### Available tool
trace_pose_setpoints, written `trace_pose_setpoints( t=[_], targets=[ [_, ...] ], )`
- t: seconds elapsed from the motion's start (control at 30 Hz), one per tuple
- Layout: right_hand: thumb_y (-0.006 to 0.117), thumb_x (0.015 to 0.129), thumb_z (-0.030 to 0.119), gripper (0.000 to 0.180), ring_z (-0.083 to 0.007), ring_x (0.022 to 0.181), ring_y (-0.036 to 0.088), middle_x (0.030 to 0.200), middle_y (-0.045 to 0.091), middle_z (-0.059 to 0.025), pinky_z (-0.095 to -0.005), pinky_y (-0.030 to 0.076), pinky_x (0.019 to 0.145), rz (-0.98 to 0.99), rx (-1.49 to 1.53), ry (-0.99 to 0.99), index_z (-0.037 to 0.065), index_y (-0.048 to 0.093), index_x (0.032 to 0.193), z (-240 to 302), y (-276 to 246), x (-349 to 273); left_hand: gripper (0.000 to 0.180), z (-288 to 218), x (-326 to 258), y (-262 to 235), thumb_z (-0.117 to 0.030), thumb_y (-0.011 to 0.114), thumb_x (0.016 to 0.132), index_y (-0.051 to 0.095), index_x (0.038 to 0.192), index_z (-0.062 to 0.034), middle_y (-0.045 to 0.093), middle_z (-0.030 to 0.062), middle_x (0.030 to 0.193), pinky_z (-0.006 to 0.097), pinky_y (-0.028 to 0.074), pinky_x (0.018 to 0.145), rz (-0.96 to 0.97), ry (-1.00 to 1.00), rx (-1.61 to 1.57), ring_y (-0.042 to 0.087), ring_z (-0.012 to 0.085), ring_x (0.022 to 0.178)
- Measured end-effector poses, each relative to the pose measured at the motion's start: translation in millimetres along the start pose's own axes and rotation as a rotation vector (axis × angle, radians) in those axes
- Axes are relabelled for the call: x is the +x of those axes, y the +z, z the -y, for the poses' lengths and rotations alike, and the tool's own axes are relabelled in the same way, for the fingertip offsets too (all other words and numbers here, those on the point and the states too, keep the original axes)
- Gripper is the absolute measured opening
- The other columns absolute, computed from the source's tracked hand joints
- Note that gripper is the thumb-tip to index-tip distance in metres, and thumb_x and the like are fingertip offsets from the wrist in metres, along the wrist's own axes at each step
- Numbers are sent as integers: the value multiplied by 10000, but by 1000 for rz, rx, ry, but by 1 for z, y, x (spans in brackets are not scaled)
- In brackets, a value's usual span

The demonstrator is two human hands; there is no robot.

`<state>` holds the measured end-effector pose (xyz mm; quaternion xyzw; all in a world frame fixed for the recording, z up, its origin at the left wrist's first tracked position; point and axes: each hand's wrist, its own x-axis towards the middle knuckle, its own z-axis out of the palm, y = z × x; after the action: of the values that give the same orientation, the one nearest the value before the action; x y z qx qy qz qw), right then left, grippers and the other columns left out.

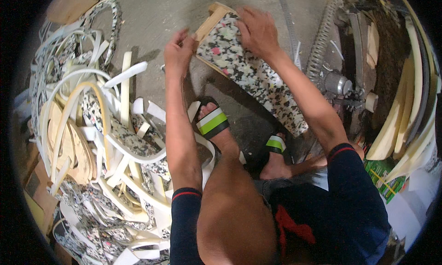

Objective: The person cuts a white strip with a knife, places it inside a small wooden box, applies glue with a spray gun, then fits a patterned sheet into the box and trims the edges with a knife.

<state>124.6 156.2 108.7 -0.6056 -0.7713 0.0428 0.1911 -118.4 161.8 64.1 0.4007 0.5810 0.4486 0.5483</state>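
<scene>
A long foam strip, speckled black, white and pink, lies along a wooden piece whose pale wood shows at the far left end and edge. My right hand rests over the far end, its fingers bent over the edge and its thumb on the foam; the fingertips are partly hidden and slightly blurred. Beside the wood's left edge is my left hand, fingers loosely bent and apart, thumb close to the wood. Whether that thumb touches it I cannot tell. The near end of the strip slants down to the right, beneath my right forearm.
A heap of foam offcuts, white, yellowish and speckled, fills the left side. My sandalled feet are below the strip. To the right are a coil spring with metal parts and several curved pale foam strips. A wooden block sits far left.
</scene>
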Motion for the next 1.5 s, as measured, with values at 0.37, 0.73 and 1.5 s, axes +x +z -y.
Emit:
trace_pose_setpoints(
  t=[0.37, 0.73, 1.5],
  targets=[
    [512, 926, 697, 909, -412, 1501, 265, 1618, 318, -180, -681, 158, 1176, 248, -141, -137, 7, 409, 1507, 54, 11, -40, 399, 15, -14, -17, -320, 615, 1009, 716, 1007, 67, 671, 31, 897, 281, 456, 707, -91, -188, 102, 528, 99, 778],
    [424, 906, 780, 957, -361, 1532, 212, 1617, 341, -143, -703, 62, 1188, 410, -77, -173, 47, 417, 1521, 53, 8, -34, 659, -4, -28, 16, -414, 845, 791, 645, 1206, 58, 722, 243, 1037, 380, 542, 838, -184, 44, 675, 713, 294, 945],
    [617, 868, 640, 936, -430, 1387, 410, 1468, 465, -289, -541, 303, 1154, 59, -18, 78, -106, 452, 1410, 52, 15, -21, 557, -5, -41, 22, -303, 798, 811, 645, 1207, 57, 732, 241, 982, 384, 552, 823, -235, 90, 595, 726, 297, 925]
  ],
)
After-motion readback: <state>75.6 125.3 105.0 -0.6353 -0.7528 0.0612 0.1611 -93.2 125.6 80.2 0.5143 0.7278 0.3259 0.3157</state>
